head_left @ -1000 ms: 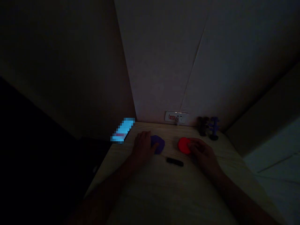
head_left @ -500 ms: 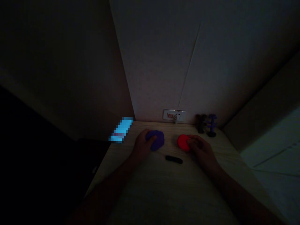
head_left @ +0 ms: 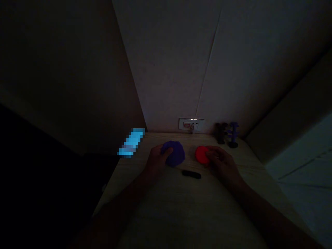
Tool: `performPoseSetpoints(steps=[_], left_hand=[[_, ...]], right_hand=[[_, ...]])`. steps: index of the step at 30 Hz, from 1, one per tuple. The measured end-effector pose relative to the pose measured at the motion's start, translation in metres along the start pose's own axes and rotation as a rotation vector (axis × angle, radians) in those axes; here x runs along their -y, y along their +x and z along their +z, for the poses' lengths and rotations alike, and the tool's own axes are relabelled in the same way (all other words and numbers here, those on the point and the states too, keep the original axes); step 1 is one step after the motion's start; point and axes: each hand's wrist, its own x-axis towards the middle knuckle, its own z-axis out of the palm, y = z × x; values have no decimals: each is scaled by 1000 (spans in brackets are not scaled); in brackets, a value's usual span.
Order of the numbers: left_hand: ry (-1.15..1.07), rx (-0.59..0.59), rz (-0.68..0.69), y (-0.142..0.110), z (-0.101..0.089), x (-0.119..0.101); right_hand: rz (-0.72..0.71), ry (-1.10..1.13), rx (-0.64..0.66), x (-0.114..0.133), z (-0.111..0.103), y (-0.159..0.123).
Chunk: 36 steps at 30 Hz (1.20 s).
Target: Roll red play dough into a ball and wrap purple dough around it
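Observation:
My left hand [head_left: 156,159] grips a flat purple piece [head_left: 176,154] with a many-sided outline, the thumb lying across its face. To its right, my right hand [head_left: 222,162] pinches a round red disc [head_left: 201,155] by its right edge. The two pieces are held apart, with a gap between them. Below that gap a short black bar with rounded ends [head_left: 191,174] lies on the wooden tabletop [head_left: 181,207]. In this dim light I cannot tell exactly what the purple and red pieces are.
Two small tiered stands, one dark [head_left: 221,133] and one purple [head_left: 233,135], stand at the back right. A wall socket [head_left: 191,124] with a plug sits just above the table's back edge. A glowing, pixelated rectangle [head_left: 131,142] is at the left edge.
The purple piece has turned to show more of its face to me. The red disc stays in my right hand, barely moved. The whole view has shifted slightly.

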Motion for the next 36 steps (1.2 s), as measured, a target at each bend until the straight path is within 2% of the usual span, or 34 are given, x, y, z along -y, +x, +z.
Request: performPoseSetpoints(steps=[7, 13, 16, 19, 22, 26, 30, 36], left_hand=[[-108, 3, -89, 2, 6, 7], [-258, 80, -251, -4, 12, 3], [-272, 92, -207, -3, 12, 7], [-221, 98, -138, 0, 9, 12], [-183, 117, -134, 1, 7, 14], [-205, 124, -147, -1, 7, 10], [-276, 115, -209, -4, 11, 2], [-318, 117, -214, -4, 12, 3]], right_hand=[[-8, -26, -32, 1, -1, 0], [5, 61, 81, -2, 8, -7], [14, 64, 120, -3, 12, -11], [26, 113, 78, -4, 11, -9], [41, 155, 15, -3, 8, -5], [69, 180, 4, -1, 6, -3], [5, 42, 16, -3, 5, -3], [-128, -366, 7, -6, -4, 3]])
